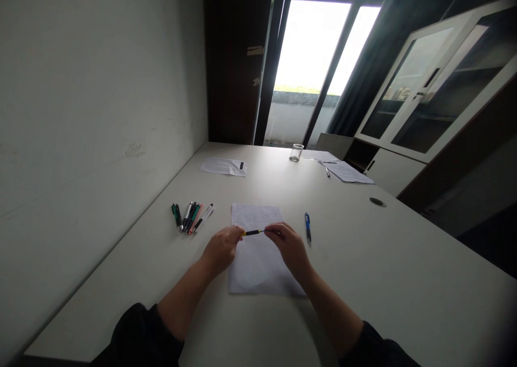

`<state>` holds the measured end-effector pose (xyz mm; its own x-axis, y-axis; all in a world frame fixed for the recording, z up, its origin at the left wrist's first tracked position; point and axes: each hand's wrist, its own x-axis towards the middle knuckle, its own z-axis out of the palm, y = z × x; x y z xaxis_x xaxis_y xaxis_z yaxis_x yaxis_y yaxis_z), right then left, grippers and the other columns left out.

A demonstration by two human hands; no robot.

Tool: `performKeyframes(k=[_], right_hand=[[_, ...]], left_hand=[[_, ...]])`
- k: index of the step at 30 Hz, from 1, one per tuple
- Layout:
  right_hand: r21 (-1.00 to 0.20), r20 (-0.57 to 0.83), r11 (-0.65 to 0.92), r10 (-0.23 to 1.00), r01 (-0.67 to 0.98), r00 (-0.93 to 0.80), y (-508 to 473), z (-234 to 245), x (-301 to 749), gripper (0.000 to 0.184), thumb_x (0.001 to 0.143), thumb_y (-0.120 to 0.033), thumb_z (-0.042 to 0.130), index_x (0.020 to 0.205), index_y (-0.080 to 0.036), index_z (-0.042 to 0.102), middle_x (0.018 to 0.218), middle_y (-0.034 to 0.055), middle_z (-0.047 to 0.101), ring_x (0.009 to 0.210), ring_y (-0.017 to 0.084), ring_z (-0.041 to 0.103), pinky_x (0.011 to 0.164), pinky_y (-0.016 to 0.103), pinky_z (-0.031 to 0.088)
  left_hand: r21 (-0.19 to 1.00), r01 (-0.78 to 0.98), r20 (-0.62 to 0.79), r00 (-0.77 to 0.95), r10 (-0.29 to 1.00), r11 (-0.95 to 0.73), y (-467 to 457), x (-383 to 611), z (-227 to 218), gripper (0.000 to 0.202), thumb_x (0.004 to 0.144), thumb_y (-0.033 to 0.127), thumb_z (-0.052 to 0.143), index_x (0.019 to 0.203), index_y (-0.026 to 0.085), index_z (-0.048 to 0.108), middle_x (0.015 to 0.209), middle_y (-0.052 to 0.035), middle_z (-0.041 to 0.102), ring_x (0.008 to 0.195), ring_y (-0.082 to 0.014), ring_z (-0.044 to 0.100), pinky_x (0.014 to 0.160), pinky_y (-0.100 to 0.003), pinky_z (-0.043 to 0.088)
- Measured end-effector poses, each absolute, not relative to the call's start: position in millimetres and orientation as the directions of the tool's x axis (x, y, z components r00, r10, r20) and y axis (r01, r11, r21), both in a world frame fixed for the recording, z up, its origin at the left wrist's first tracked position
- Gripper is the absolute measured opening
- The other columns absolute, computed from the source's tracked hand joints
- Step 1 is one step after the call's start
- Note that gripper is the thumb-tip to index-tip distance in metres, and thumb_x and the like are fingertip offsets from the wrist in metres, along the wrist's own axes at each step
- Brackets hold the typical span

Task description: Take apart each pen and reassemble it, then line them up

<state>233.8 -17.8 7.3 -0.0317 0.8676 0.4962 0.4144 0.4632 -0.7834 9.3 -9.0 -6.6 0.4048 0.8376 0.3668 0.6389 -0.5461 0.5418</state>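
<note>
Glass: a clear glass (296, 152) stands upright on the far part of the table (363, 259); its contents are too small to tell.
Cabinet: the cabinet (390, 135) at right has its glass doors closed; the inside is too dark to read.
Left hand: the left hand (221, 248) has thumb and fingers pinching the yellow end of a pen (252, 233).
Right hand: the right hand (287, 243) has its fingertips pressed together on the pen's thin, dark end.
Pen: between the hands, above the paper (258, 272); long axis crosswise, thin end pointing right and slightly away.
Beside the paper: a blue pen (308, 227) right, pens (193, 217) left.
</note>
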Motion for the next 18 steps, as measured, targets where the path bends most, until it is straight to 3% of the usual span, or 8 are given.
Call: performKeyframes(k=[8,18], right_hand=[[-0.762,0.501,0.472,0.863,0.442,-0.058,-15.5,2.4,234.0,0.017,0.086,-0.038,0.065,0.087,-0.021,0.070,0.088,0.0055,0.069,0.076,0.019,0.063,0.071,0.030,0.052],[-0.784,0.445,0.441,0.890,0.436,-0.100,-16.6,-0.5,235.7,0.018,0.085,-0.036,0.064,0.088,-0.020,0.071,0.077,0.0041,0.069,0.067,0.017,0.063,0.066,0.030,0.052]], left_hand=[[0.515,0.643,0.374,0.427,0.823,-0.567,-9.5,10.3,-6.2,0.024,0.088,0.007,0.044,0.103,0.022,0.055,0.091,-0.0024,0.066,0.084,-0.0175,0.060,0.075,-0.028,0.045],[0.388,0.696,0.388,0.472,0.792,-0.604,-11.4,9.5,1.5,0.022,0.090,0.008,0.044,0.102,0.022,0.056,0.092,-0.0029,0.067,0.080,-0.0168,0.061,0.068,-0.026,0.044]])
